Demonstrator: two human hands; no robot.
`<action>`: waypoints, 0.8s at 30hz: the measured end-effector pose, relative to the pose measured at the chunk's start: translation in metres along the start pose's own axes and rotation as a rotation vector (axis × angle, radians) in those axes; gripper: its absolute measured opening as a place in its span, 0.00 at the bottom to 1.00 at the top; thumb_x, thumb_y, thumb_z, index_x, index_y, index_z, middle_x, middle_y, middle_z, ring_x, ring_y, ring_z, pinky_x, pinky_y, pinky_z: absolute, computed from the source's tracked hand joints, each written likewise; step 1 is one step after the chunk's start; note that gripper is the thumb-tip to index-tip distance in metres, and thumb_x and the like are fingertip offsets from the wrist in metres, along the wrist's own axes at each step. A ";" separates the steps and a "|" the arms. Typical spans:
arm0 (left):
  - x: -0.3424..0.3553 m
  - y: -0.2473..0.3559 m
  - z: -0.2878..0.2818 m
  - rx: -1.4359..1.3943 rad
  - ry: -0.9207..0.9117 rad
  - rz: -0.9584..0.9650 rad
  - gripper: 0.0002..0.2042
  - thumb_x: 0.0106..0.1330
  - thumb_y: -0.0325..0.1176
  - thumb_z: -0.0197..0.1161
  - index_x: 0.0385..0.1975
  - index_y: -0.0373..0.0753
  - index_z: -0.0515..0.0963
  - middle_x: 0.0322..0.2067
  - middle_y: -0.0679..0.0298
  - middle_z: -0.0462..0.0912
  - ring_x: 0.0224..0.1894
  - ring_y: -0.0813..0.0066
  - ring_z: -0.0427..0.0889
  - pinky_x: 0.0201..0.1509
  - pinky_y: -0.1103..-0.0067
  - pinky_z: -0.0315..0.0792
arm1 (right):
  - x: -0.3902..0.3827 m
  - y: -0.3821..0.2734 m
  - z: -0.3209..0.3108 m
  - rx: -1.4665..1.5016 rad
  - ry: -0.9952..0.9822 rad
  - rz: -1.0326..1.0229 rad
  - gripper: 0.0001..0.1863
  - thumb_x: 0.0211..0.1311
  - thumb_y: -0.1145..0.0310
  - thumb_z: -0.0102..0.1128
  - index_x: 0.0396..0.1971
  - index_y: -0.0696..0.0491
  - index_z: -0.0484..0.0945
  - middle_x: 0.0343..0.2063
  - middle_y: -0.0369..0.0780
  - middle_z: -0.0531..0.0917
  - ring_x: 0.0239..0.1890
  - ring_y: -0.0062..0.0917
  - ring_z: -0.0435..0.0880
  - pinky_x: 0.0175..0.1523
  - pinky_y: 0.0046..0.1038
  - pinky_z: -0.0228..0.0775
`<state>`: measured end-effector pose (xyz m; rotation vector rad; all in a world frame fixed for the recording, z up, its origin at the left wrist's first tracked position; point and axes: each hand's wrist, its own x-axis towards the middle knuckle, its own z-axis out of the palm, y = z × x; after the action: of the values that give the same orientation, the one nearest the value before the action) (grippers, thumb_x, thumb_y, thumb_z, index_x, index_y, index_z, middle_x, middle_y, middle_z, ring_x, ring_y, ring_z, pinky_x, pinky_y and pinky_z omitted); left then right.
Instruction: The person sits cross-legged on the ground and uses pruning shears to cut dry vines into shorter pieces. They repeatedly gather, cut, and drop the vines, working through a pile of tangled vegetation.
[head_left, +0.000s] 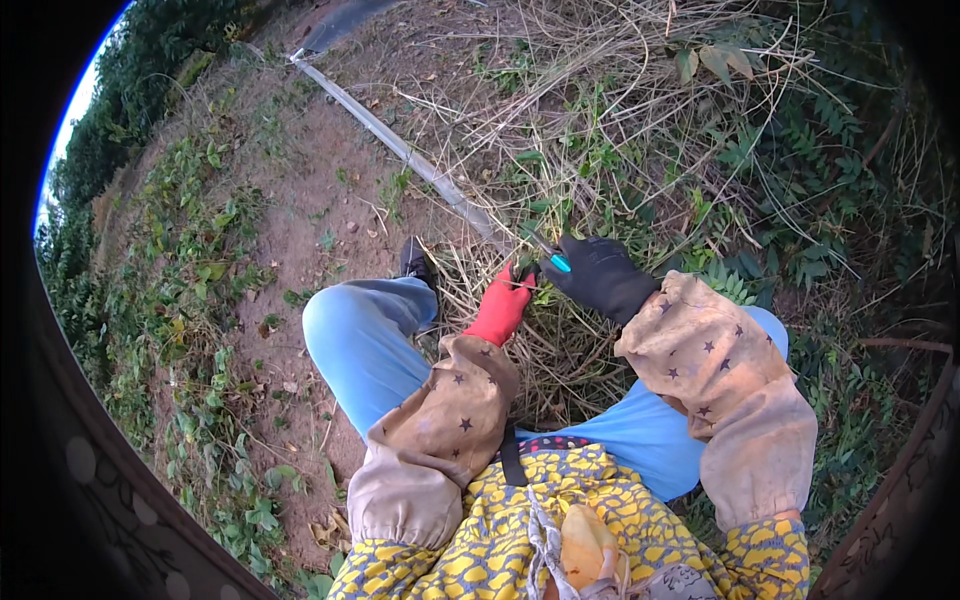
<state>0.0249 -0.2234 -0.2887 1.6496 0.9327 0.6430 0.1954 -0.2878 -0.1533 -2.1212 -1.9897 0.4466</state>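
My left hand (pixel 502 303), in a red glove with dark fingertips, is low among dry stems between my knees. Its fingers are closed on some thin dry stems (pixel 462 272), though the exact grip is partly hidden. Just to its right, my right hand (pixel 603 277), gloved in black, is wrapped round a hand tool with a teal handle (pixel 560 263). A thin metal part of that tool points up and left into the stems; its far end is hard to make out. The two hands are close together, over a tangle of straw-coloured stalks (pixel 570 355).
A long grey pole (pixel 400 148) lies slantwise on bare brown soil (pixel 300 225), its near end by my hands. Dry cut stalks (pixel 640 90) heap up ahead and right. Leafy green plants (pixel 835 150) grow at right, with low vines (pixel 210 270) at left. My bent knees flank the work.
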 end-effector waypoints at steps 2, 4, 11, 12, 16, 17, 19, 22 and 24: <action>0.001 -0.006 0.008 -0.159 0.036 0.005 0.13 0.70 0.33 0.58 0.52 0.39 0.75 0.38 0.62 0.83 0.40 0.73 0.79 0.48 0.77 0.71 | 0.002 0.010 -0.003 0.035 0.040 0.067 0.26 0.61 0.44 0.57 0.40 0.55 0.78 0.28 0.46 0.84 0.33 0.38 0.85 0.42 0.40 0.75; 0.001 -0.004 0.006 -0.282 0.022 -0.031 0.14 0.72 0.34 0.57 0.54 0.37 0.74 0.39 0.68 0.82 0.41 0.81 0.76 0.49 0.80 0.70 | -0.006 0.007 -0.026 0.437 -0.164 0.167 0.26 0.63 0.44 0.56 0.39 0.56 0.77 0.26 0.43 0.83 0.31 0.32 0.85 0.40 0.35 0.76; 0.009 -0.019 0.007 -0.318 0.117 -0.048 0.13 0.72 0.35 0.57 0.52 0.37 0.76 0.36 0.72 0.79 0.37 0.84 0.71 0.41 0.82 0.68 | -0.039 0.007 -0.002 0.939 -0.750 0.017 0.30 0.68 0.41 0.49 0.37 0.60 0.74 0.26 0.41 0.80 0.28 0.24 0.83 0.37 0.28 0.77; 0.010 -0.023 0.005 -0.215 0.102 -0.083 0.16 0.71 0.37 0.57 0.55 0.38 0.73 0.39 0.62 0.82 0.41 0.74 0.77 0.49 0.76 0.70 | -0.040 0.007 0.006 0.926 -0.773 0.052 0.30 0.69 0.41 0.48 0.37 0.59 0.74 0.26 0.41 0.80 0.27 0.24 0.83 0.37 0.28 0.77; 0.011 -0.028 0.015 -0.091 0.179 -0.110 0.18 0.70 0.41 0.57 0.54 0.39 0.73 0.41 0.54 0.83 0.44 0.61 0.81 0.49 0.70 0.71 | -0.038 0.017 0.022 0.926 -0.629 0.033 0.30 0.69 0.41 0.48 0.37 0.60 0.74 0.26 0.43 0.80 0.26 0.26 0.83 0.36 0.28 0.78; 0.011 -0.026 0.020 -0.123 0.184 -0.104 0.16 0.71 0.39 0.57 0.54 0.39 0.74 0.39 0.59 0.82 0.41 0.68 0.78 0.47 0.74 0.70 | -0.041 0.021 0.023 0.975 -0.602 0.109 0.31 0.69 0.41 0.48 0.37 0.60 0.73 0.26 0.43 0.80 0.26 0.26 0.83 0.35 0.28 0.78; 0.003 -0.018 0.017 -0.164 0.225 -0.106 0.14 0.72 0.34 0.56 0.54 0.37 0.75 0.35 0.69 0.80 0.35 0.83 0.72 0.41 0.81 0.68 | -0.038 0.012 0.025 1.082 -0.571 0.229 0.31 0.69 0.41 0.48 0.36 0.62 0.73 0.26 0.43 0.80 0.25 0.27 0.82 0.34 0.29 0.78; -0.003 -0.026 0.018 -0.024 0.252 -0.170 0.13 0.72 0.33 0.56 0.52 0.37 0.75 0.34 0.68 0.80 0.34 0.83 0.73 0.39 0.81 0.68 | -0.038 0.005 0.021 1.186 -0.524 0.399 0.29 0.69 0.44 0.49 0.34 0.62 0.73 0.24 0.41 0.79 0.21 0.24 0.80 0.28 0.26 0.75; -0.008 -0.020 0.024 -0.044 0.295 -0.077 0.12 0.71 0.33 0.57 0.50 0.38 0.76 0.29 0.69 0.79 0.32 0.82 0.72 0.37 0.80 0.67 | -0.039 0.008 0.016 1.148 -0.526 0.400 0.28 0.69 0.45 0.49 0.35 0.62 0.74 0.23 0.40 0.78 0.20 0.23 0.78 0.25 0.25 0.73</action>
<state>0.0348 -0.2414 -0.3140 1.4957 1.1789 0.8634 0.1955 -0.3281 -0.1675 -1.6200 -0.9205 1.8109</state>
